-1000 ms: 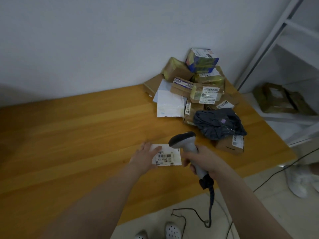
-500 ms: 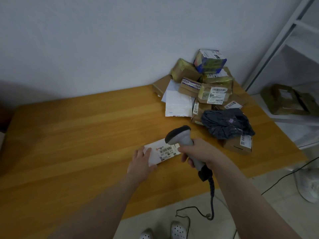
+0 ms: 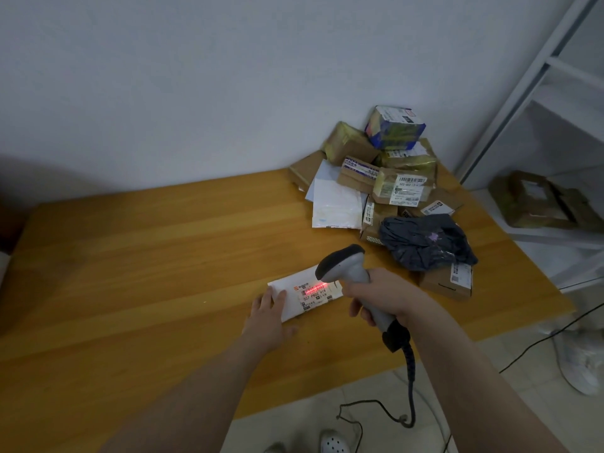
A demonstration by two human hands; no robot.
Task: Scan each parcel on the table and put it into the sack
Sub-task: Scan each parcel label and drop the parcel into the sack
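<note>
At the near edge of the wooden table (image 3: 130, 273): a white parcel (image 3: 304, 279) lies flat, label side up, skewed a little to the table edge. Shipping label (image 3: 314, 295) sits on its right half, barcode and printed code legible in part. A red scan line (image 3: 318, 285) falls across the barcode.

Left hand (image 3: 266, 317): fingers straight, laid flat on the parcel's left end, holding it down. Nothing gripped.

Right hand (image 3: 382, 295): wrapped round the handle of a grey barcode scanner (image 3: 346, 268), whose dark head is tipped down over the label, just above it. Coiled cable (image 3: 410, 364) drops from the handle base to the floor.

The hands are apart, one at each end of the parcel.

Far right corner of the table, against the wall: a pile of parcels (image 3: 392, 178), mostly taped brown boxes with labels, plus a flat white mailer (image 3: 336, 204). A dark grey poly bag (image 3: 425, 240) lies at the pile's near side, a small cardboard box (image 3: 446, 281) just beside it.

Right of the table: a white shelf unit (image 3: 523, 93) with a brown wrapped parcel (image 3: 536, 201) on one shelf.
</note>
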